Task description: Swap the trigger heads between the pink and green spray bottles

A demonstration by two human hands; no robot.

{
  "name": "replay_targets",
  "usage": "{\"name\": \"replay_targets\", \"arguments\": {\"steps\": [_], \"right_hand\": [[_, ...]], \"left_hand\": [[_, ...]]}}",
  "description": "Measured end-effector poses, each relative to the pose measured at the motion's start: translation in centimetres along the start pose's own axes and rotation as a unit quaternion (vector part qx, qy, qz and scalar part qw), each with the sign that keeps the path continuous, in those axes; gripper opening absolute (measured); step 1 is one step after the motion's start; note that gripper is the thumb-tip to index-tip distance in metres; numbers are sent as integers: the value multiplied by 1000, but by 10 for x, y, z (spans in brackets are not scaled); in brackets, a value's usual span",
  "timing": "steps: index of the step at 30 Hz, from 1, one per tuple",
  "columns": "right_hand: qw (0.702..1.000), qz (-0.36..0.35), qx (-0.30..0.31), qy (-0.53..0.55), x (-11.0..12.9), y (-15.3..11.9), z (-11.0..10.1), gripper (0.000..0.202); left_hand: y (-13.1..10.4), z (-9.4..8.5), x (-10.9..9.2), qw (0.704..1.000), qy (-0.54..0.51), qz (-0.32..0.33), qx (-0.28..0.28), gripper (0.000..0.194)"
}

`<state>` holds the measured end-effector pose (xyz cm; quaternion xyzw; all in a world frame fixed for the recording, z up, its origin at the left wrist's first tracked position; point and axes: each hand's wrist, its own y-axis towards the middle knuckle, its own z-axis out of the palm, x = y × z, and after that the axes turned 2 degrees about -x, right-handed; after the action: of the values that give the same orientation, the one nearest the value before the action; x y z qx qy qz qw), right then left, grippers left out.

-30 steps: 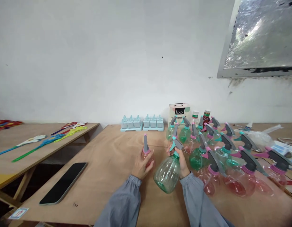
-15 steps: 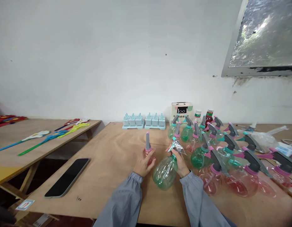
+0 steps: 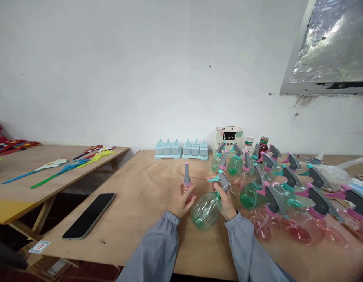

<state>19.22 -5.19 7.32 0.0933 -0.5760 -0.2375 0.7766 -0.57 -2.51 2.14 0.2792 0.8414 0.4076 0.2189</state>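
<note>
Left hand (image 3: 178, 203) around pink bottle (image 3: 187, 182), right hand (image 3: 226, 204) around green bottle (image 3: 205, 211).

Pink bottle (image 3: 187, 181) partly behind left fingers (image 3: 185, 196); window (image 3: 336, 47) cut off.

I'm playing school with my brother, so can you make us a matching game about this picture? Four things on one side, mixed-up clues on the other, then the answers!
Things:
1. left hand
2. phone
3. right hand
4. light-blue moulds

Clues:
A. in a row close to the wall
B. holding a tilted green spray bottle
C. around an upright pink spray bottle
D. black on top, lying flat on the table

Right pairs: 1-C, 2-D, 3-B, 4-A.
</note>
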Motion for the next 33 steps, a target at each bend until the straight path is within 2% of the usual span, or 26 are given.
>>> {"name": "replay_targets", "arguments": {"steps": [4,9,15,20,23,26,29,31,33], "right_hand": [[999,15,30,14,-1,-1,1,25],[1000,-8,-29,-5,-9,1,-2,24],[999,-25,33,-28,-4,0,0,27],[993,-64,-26,-98,-1,-2,-4,28],[988,-79,-21,-134,4,-4,-13,31],[976,-97,-54,-185,12,-8,-26,44],[957,-111,-92,-253,19,-10,-39,55],[945,-113,-100,-290,22,-8,-44,57],[936,-116,-101,-316,22,-4,-47,58]], "left_hand": [[1,0,0,1000,2,17,-10,46],[1,0,1,1000,6,17,-10,45],[1,-2,1,1000,-5,10,1,45],[0,-2,2,1000,-14,3,3,45],[0,-3,3,999,-29,9,13,45],[0,-6,2,999,-51,15,6,41],[0,-7,2,996,-85,15,-27,39],[0,-6,2,991,-118,23,-67,50],[-1,-3,3,985,-136,8,-106,77]]}}
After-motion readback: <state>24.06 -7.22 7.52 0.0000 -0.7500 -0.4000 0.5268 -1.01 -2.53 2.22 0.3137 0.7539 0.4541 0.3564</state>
